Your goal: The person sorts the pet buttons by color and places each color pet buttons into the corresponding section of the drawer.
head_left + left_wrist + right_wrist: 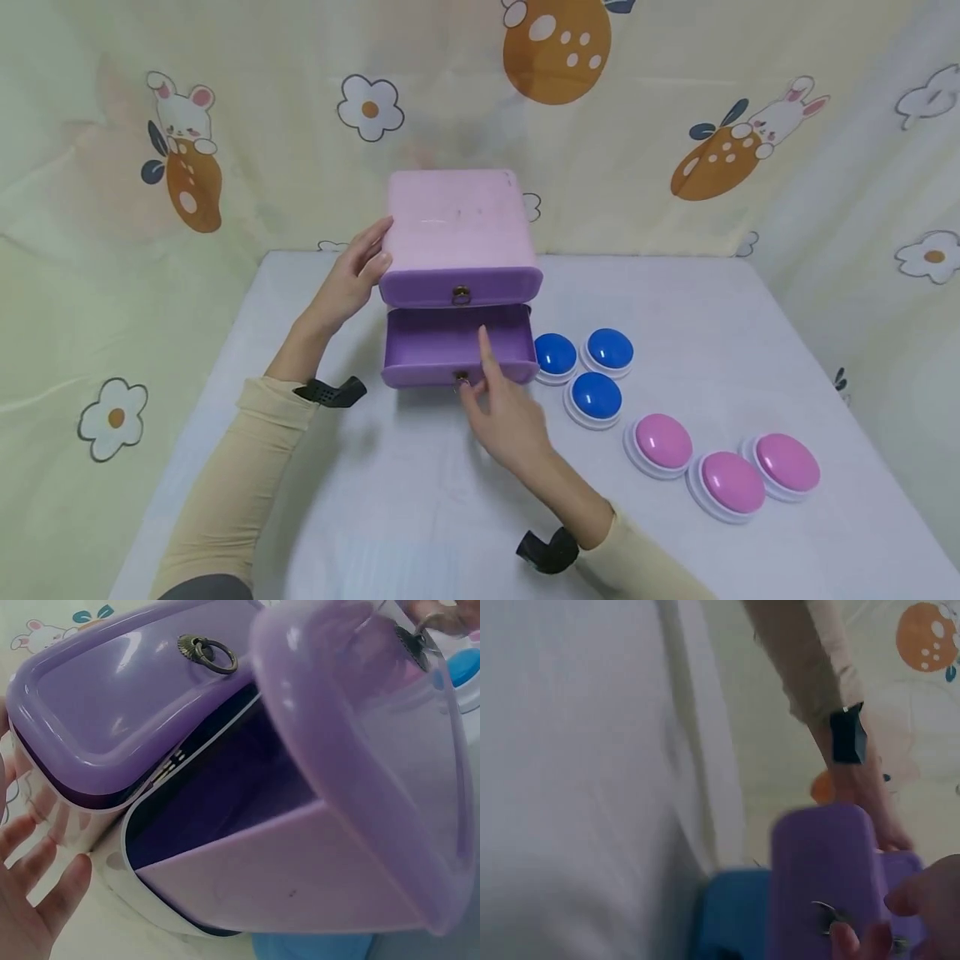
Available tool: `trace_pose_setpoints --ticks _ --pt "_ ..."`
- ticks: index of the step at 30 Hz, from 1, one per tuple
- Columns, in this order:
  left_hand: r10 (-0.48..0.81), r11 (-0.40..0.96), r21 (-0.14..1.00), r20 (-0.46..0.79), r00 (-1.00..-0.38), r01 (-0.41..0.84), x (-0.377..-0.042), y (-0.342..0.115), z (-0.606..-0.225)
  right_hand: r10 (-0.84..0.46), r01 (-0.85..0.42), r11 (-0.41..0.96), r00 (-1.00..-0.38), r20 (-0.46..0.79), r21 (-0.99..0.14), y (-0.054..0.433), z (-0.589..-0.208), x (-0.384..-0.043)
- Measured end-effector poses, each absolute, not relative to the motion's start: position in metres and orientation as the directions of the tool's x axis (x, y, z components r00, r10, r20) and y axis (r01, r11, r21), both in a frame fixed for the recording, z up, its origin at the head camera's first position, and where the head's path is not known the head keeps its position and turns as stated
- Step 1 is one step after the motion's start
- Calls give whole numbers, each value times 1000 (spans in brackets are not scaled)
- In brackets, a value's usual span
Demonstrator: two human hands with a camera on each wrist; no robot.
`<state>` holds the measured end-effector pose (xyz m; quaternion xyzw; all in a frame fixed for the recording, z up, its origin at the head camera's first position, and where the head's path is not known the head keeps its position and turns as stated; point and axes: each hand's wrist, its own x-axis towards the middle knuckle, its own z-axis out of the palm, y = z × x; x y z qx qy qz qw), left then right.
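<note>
Nearest, well out at four o'clock from the pink drawer box (pixel 459 218), three pink domed buttons (pixel 733 482) sit on the white worktop (pixel 420 475). At five o'clock the right hand (pixel 512 415) pinches the brass ring (pixel 461 377) of the open lower drawer (pixel 420 376), its index finger stretched out. Closer in at four stand three blue domed buttons (pixel 597 395). The upper drawer (pixel 420 288) is closed. At nine, the left hand (pixel 352 271) is ungrasping, its fingers resting against the box's side. A patterned curtain (pixel 285 125) hangs at twelve.
</note>
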<state>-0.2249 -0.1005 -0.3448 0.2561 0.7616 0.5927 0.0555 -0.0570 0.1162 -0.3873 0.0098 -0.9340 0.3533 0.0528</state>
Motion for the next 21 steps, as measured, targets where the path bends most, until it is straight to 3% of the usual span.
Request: trace_pose_setpoints --ticks 3,6,10,14,21 --pt "455 154 934 224 -862 323 -227 -102 -344 -52 -184 907 -942 333 -378 126 -371 -63" --pt "441 140 938 229 -868 318 -228 -104 -343 -190 -335 909 -863 469 -247 134 -357 -79" --pt "441 128 945 219 -870 302 -228 -105 -347 -356 -462 852 -856 374 -247 142 -351 -105" --pt "455 132 946 208 -866 297 -227 -102 -350 -369 -431 855 -896 246 -289 146 -354 -123" --pt "448 130 944 216 -868 302 -228 -101 -347 -319 -424 841 -891 323 -337 145 -356 -144"
